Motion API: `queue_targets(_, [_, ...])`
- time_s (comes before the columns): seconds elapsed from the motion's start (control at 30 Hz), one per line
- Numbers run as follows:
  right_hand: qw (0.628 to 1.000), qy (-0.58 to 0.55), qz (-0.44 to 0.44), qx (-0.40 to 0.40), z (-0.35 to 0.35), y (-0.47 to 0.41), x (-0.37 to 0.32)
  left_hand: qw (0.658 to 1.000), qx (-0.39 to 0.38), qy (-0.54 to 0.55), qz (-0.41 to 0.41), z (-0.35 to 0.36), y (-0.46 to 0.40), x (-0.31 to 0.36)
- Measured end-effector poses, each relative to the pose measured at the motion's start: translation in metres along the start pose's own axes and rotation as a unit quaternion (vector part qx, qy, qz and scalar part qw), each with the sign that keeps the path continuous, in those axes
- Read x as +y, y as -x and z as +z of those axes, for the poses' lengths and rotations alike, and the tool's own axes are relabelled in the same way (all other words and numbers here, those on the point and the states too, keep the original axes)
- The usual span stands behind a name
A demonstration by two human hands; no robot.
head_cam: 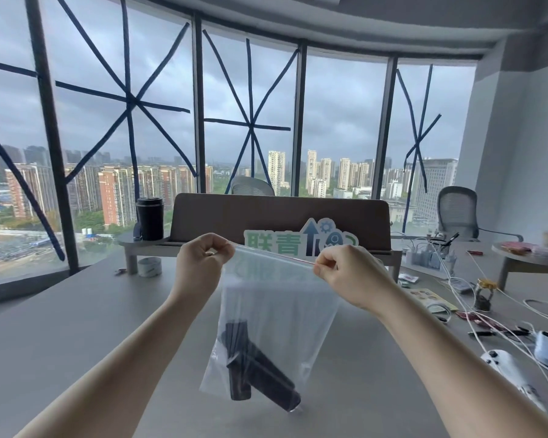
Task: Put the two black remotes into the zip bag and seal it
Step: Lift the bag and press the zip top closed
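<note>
Two black remotes [257, 368] lie crossed over one another inside the clear zip bag [285, 314], sunk to its bottom near corner, where one end pushes the plastic out into a point. The bag hangs in the air above the grey table [76, 327], stretched between both hands by its top edge. The left hand [203, 260] pinches the left end of the zip strip, fingers curled tight on it; the right hand [348, 273] pinches the right end the same way. Between them the strip runs taut and straight; whether it is pressed closed along its length cannot be told. Far behind the bag stands a green and white sign [301, 240], and a black cup [150, 219] sits on a shelf to the far left. White cables [475, 311] trail across the table on the right.
</note>
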State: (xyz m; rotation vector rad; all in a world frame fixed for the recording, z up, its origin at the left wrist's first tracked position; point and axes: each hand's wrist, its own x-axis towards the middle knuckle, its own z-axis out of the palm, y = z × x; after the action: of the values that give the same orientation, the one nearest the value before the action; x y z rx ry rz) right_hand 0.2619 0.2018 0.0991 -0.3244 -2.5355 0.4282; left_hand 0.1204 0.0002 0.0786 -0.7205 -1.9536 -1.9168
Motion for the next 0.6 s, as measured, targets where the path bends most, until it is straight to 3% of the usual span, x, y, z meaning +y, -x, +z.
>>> queue_targets(0.43, [0.999,0.034,-0.013,0.023,0.002,0.004,-0.018,0.998,0.043,0.041,-0.036,-0.036,-0.007,-0.007])
queue_targets(0.6, [0.996,0.034,-0.014,0.082,0.015,-0.004,-0.036,0.994,0.050,0.076,-0.065,-0.054,-0.019,-0.019])
